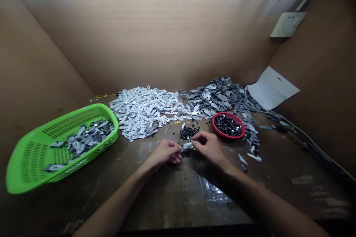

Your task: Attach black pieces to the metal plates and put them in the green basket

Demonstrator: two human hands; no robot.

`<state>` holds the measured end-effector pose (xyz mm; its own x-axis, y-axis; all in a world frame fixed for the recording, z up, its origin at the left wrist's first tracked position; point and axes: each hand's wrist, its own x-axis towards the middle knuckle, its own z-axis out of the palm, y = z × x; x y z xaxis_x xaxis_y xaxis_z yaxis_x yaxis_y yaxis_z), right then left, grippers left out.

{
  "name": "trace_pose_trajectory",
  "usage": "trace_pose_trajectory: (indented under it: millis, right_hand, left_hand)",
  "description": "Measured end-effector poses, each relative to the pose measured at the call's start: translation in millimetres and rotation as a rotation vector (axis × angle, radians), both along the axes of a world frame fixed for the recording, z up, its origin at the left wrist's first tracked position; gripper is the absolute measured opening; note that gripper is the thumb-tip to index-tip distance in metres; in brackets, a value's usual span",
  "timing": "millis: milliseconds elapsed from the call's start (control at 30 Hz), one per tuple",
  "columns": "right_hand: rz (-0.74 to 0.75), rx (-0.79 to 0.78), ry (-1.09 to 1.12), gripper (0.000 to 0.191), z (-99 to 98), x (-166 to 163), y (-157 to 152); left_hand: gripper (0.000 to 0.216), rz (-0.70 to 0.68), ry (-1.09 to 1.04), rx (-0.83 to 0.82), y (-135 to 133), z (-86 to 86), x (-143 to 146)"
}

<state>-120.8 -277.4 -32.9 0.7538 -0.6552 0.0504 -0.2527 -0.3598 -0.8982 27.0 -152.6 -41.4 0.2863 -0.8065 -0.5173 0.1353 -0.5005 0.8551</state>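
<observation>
My left hand (167,152) pinches one end of a small silver-grey flat part (188,146) above the table, its lower fingers curled. At the part's other end, the thumb and forefinger of my right hand (209,148) close together from above; a tiny dark piece seems to be at their tips, too small to name. Just beyond the fingers lies a small heap of black pins (189,132). A red basket (244,133) full of similar dark pins stands to the right of my right hand.
Behind are a pile of white flat parts (144,109) and a pile of dark grey ones (219,94). A green basket (30,155) holding several grey parts stands left. White card (274,88), a cable (314,139) and a wall socket (288,24) are at right.
</observation>
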Motion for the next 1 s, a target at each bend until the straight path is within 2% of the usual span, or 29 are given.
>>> trace_pose_trajectory:
  millis: [400, 1000]
  right_hand:
    - [-0.001, -0.015, -0.011, 0.021, 0.8, 0.8, 1.6]
    - [0.021, 0.115, -0.010, 0.025, -6.8, 3.3, -2.2]
  left_hand:
    - [0.033, -0.015, -0.009, -0.001, -0.9, -0.6, 0.5]
    - [0.031, -0.001, 0.028, -0.017, 0.2, -1.2, 1.5]
